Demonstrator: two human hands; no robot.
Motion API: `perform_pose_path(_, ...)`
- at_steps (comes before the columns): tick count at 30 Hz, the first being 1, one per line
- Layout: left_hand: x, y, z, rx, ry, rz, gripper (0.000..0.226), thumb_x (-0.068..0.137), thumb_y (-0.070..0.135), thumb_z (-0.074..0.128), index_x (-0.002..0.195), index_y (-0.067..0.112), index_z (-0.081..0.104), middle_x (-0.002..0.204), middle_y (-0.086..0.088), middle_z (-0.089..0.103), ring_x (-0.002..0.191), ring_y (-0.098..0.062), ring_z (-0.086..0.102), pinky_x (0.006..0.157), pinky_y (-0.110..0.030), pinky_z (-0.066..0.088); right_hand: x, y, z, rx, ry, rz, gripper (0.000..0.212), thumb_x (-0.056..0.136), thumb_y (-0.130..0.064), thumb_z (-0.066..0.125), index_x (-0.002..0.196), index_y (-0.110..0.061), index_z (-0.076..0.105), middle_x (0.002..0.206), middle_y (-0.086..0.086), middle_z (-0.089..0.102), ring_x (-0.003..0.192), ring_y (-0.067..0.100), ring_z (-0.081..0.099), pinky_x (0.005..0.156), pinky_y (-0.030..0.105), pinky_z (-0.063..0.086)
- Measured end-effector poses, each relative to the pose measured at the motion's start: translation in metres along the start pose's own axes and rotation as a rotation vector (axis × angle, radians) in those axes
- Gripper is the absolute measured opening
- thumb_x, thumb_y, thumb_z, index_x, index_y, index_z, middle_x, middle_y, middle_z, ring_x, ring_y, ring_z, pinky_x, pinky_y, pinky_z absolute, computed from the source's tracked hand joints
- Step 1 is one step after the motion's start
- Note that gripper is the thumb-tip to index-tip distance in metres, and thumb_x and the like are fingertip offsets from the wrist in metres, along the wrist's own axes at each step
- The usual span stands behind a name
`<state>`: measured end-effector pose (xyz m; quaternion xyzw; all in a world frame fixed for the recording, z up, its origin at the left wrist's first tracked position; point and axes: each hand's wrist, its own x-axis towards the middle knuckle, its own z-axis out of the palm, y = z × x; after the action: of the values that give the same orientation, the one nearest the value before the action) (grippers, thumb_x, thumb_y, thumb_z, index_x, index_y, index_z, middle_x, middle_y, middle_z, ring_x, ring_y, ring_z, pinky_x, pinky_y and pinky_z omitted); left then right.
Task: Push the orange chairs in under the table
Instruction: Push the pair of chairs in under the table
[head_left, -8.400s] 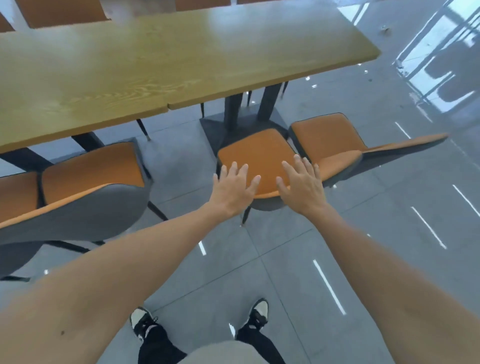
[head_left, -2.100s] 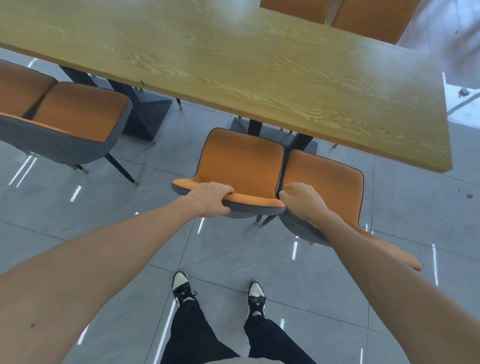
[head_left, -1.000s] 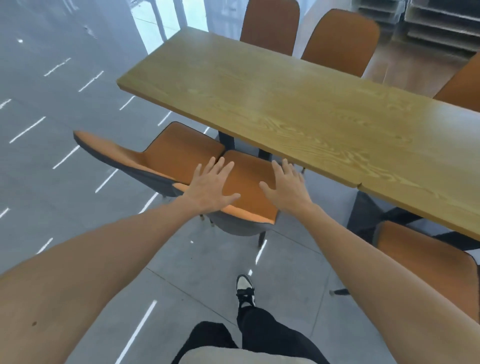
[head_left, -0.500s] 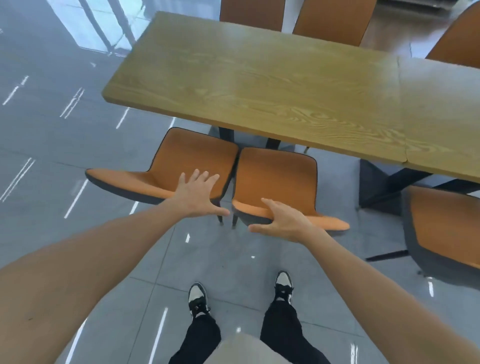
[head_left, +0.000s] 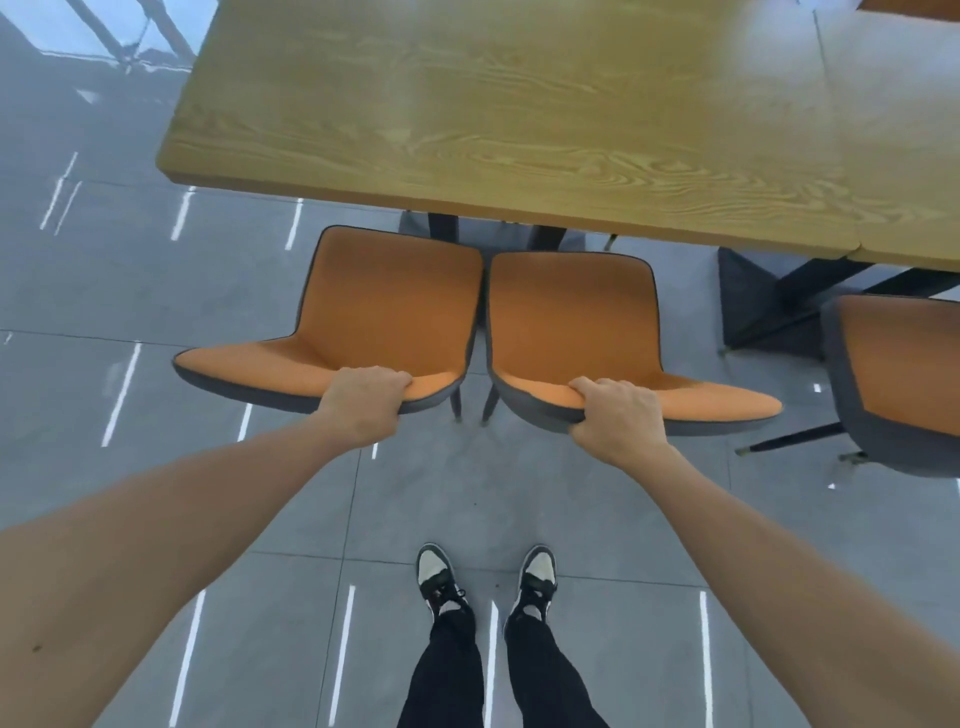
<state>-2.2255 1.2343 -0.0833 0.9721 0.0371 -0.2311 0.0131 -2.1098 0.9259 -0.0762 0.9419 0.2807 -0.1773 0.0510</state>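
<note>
Two chair backs (head_left: 322, 371) (head_left: 675, 400) sit clasped under curled fingers (head_left: 387, 375).

Two orange chairs, left chair (head_left: 384, 306) and right chair (head_left: 571, 322), side by side, seats facing wooden table (head_left: 519, 114), not under it

The counter (head_left: 519, 104) is yellow-brown wood with a darker wavy grain, standing on black legs (head_left: 810, 291). The left chair (head_left: 384, 312), the right chair (head_left: 571, 317) and a third chair (head_left: 904, 364) at the far right are orange on seat and backrest, each with a dark grey outer shell, dark piping and dark legs. The floor (head_left: 130, 291) is glossy grey tile streaked with white light reflections; the shoes (head_left: 436, 577) are black and white, the trousers (head_left: 447, 670) black
</note>
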Motion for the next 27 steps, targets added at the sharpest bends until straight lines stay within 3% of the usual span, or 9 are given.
perform_pose_path(3, 0.0, 0.0, 0.004, 0.017, 0.053, 0.016, 0.026, 0.077, 0.02, 0.059, 0.101, 0.026, 0.065, 0.089, 0.006, 0.069, 0.08, -0.022, 0.066, 0.058, -0.031, 0.042, 0.0, -0.004, 0.003, -0.025, 0.034, -0.001, 0.034, 0.077, -0.034, 0.057, 0.11, -0.03, 0.064, 0.087, -0.005, 0.068, 0.08, 0.024, 0.065, 0.065, 0.034, 0.049)
perform_pose_path(8, 0.002, 0.004, 0.009, 0.024, 0.093, 0.044, 0.035, 0.073, 0.021, 0.056, 0.105, 0.028, 0.068, 0.088, 0.007, 0.071, 0.078, -0.022, 0.067, 0.057, -0.03, 0.038, -0.002, -0.02, 0.006, -0.021, 0.094, -0.017, 0.032, 0.076, -0.033, 0.056, 0.105, -0.029, 0.069, 0.08, -0.006, 0.067, 0.074, 0.023, 0.064, 0.058, 0.031, 0.042)
perform_pose_path(14, 0.003, 0.016, 0.009, 0.016, 0.101, 0.026, 0.036, 0.074, 0.021, 0.057, 0.106, 0.028, 0.07, 0.083, 0.006, 0.071, 0.075, -0.022, 0.067, 0.06, -0.03, 0.048, -0.004, -0.041, 0.007, -0.019, 0.154, -0.026, 0.029, 0.074, -0.034, 0.052, 0.095, -0.029, 0.071, 0.074, -0.005, 0.066, 0.068, 0.023, 0.063, 0.053, 0.029, 0.03)
perform_pose_path(27, 0.005, 0.027, 0.008, 0.033, 0.148, -0.003, 0.037, 0.077, 0.021, 0.055, 0.11, 0.028, 0.071, 0.086, 0.004, 0.074, 0.074, -0.023, 0.067, 0.059, -0.029, 0.038, -0.003, -0.039, 0.013, -0.008, 0.224, -0.01, 0.028, 0.073, -0.034, 0.052, 0.092, -0.029, 0.072, 0.072, -0.005, 0.065, 0.065, 0.022, 0.061, 0.052, 0.028, 0.032)
